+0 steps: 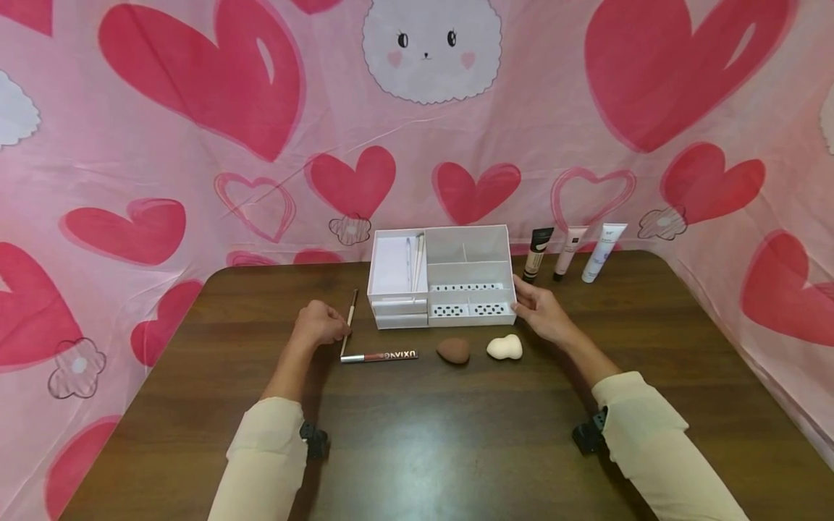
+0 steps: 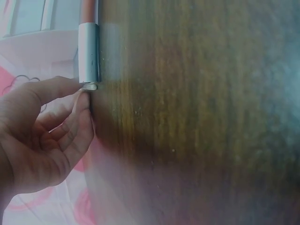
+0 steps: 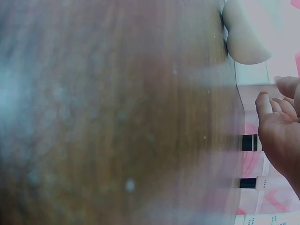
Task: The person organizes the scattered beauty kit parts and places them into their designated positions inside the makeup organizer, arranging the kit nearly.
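Note:
My left hand [image 1: 322,323] pinches a slim makeup brush [image 1: 352,310] between thumb and fingers, left of the white organizer [image 1: 400,322]. The left wrist view shows these fingertips [image 2: 83,101] beside the silver end of a lip gloss tube [image 2: 88,51]. That tube lies crosswise, its silver end by the brush's near end. My right hand [image 1: 544,310] rests against the organizer's right side with its fingers extended. In the right wrist view, the right hand [image 3: 283,133] is near a cream sponge [image 3: 248,40].
A brown sponge [image 1: 453,351] lies in front of the organizer. Several slim brushes [image 1: 417,262] stand in its left compartment. A black-capped beige tube [image 1: 537,255], a pink tube [image 1: 570,253] and a white tube [image 1: 604,252] stand at the back right, before a heart-patterned cloth [image 1: 404,130].

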`<state>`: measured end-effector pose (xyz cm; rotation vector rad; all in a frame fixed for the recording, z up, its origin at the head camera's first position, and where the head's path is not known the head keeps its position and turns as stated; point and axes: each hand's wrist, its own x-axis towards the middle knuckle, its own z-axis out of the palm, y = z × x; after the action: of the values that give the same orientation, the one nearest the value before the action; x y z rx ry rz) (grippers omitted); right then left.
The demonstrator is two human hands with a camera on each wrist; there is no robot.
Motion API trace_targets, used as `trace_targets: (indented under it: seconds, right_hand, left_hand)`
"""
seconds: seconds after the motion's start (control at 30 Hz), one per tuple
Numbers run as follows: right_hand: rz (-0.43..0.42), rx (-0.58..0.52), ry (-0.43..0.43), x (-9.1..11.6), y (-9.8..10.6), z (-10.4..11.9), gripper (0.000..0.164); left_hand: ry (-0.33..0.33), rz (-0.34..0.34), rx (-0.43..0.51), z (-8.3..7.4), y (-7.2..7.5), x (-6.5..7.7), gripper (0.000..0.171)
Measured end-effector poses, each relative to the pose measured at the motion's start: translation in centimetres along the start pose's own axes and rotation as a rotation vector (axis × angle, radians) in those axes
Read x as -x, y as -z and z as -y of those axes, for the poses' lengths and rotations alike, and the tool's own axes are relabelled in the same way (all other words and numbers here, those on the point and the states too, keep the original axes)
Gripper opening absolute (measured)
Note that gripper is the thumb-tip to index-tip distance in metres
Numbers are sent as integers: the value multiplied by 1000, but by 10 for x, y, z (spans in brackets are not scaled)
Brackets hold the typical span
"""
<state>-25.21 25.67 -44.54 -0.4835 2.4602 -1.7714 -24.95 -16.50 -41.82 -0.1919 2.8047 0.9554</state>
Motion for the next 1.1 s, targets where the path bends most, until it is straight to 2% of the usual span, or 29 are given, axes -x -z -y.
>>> trace_targets:
  seconds: [0.3, 0.47, 0.8, 1.1]
  right_hand:
    - [-3, -2, -1, 1, 0, -1, 63]
    - [-2, -5, 1, 1, 0, -1, 63]
    - [-5, 13, -15, 0, 0, 0, 63]
    - [-9, 10, -17, 0, 0, -1, 63]
  left_hand:
    - [29, -27, -92, -5, -1, 0, 19]
    - [43, -25, -99, -6, -2, 0, 22]
    - [76, -21, -2, -2, -5, -2, 22]
    - [74, 19, 124, -1, -1, -2, 23]
